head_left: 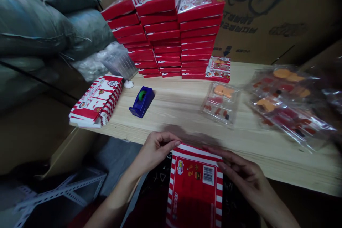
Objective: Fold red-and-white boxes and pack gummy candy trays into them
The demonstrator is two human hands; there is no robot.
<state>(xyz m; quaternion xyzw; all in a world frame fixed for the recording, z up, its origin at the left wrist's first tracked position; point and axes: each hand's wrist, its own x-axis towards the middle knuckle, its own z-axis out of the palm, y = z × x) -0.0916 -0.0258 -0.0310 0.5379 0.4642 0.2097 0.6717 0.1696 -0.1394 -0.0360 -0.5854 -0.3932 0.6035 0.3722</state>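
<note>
Between my hands, at the table's front edge, is a red-and-white striped cardboard box [195, 188] with its printed back and barcode facing up. My left hand [157, 149] pinches its far left corner between thumb and fingers. At the far right corner, my right hand [243, 172] grips the box edge, its fingertips partly behind the flap. Beyond the hands lies a clear plastic pack [220, 103] with orange, pink and brown pieces inside. To the left of it, a blue tape dispenser [141, 105] with a green core stands on the tabletop.
Tall stacks of red boxes [162, 35] stand at the back, with one small box [219, 69] beside them. Flat striped cartons [96, 99] are piled at left. Several clear packs [288, 103] lie at right. Large sacks [29, 17] and a big cardboard carton [267, 17] border the wooden table [176, 105].
</note>
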